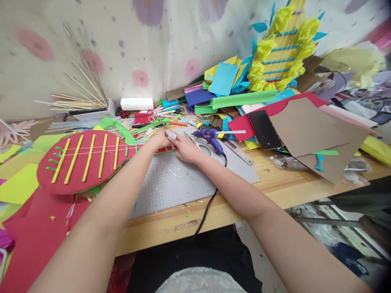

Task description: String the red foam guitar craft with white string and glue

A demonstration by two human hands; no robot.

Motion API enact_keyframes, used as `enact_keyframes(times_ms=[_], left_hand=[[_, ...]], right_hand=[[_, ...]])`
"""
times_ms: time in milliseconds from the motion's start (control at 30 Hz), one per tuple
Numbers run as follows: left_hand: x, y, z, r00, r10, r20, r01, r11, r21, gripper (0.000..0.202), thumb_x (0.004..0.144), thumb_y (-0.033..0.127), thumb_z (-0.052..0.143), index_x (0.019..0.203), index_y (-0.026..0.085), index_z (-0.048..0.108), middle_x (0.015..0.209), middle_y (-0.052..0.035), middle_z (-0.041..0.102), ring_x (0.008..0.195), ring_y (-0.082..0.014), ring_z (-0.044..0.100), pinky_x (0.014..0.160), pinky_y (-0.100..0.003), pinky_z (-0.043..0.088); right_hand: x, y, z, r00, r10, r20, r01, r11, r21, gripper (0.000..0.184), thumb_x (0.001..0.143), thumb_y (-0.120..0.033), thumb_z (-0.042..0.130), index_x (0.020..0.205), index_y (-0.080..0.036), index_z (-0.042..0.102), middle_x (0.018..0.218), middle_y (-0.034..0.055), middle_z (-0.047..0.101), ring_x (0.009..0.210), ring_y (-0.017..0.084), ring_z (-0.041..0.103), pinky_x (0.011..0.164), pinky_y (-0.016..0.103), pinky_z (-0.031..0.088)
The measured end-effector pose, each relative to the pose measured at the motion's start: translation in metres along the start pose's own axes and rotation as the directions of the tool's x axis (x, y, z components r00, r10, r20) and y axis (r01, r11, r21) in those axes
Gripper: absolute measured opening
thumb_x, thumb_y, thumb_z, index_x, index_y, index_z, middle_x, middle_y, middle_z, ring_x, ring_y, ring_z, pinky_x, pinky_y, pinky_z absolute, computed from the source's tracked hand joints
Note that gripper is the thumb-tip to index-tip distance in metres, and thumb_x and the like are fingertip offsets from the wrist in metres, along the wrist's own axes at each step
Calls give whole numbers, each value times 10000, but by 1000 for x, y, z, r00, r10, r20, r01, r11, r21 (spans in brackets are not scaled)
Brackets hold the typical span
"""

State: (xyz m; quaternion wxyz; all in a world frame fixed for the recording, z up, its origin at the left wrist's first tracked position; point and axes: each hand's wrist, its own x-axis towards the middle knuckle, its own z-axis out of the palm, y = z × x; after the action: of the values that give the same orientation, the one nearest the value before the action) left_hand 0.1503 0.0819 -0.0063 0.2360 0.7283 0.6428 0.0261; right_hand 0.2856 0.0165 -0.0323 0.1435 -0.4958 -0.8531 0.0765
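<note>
A red foam guitar shape (76,162) with yellow strips and thin white strings lies across a grey cutting mat (174,179). Both hands meet at the end of its narrow neck. My left hand (159,140) rests on the neck end, fingers curled and pinching there. My right hand (185,148) presses beside it, fingers closed on the same end. What the fingertips pinch is too small to make out. A blue glue gun (210,139) lies just right of my right hand, its black cord (210,199) running off the table edge.
A black phone (265,129) lies on red foam, with brown cardboard (314,134) to its right. Coloured foam scraps pile up behind. A yellow foam guitar (284,49) leans on the curtain. Bamboo sticks (82,93), a white roll (136,103), tape and a ruler (241,152) lie around.
</note>
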Motion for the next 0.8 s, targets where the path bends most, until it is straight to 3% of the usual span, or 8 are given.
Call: enact_keyframes(times_ms=[433, 800], left_hand=[[0, 1, -2, 1000, 23, 0, -23, 999, 36, 531, 530, 378, 758, 976, 169, 557, 729, -50, 658, 697, -253, 634, 579, -310, 453], [-5, 4, -4, 1000, 16, 10, -16, 999, 46, 516, 543, 363, 746, 987, 173, 562, 822, -67, 676, 761, -254, 645, 635, -307, 480]], right_hand=[[5, 1, -2, 999, -28, 32, 29, 999, -34, 477, 777, -63, 394, 1239, -103, 504, 1062, 132, 546, 1020, 220, 509, 877, 361, 421], [7, 6, 7, 1000, 5, 8, -5, 1000, 15, 481, 801, -63, 387, 1260, -157, 493, 1111, 113, 533, 1031, 208, 512, 881, 343, 415]])
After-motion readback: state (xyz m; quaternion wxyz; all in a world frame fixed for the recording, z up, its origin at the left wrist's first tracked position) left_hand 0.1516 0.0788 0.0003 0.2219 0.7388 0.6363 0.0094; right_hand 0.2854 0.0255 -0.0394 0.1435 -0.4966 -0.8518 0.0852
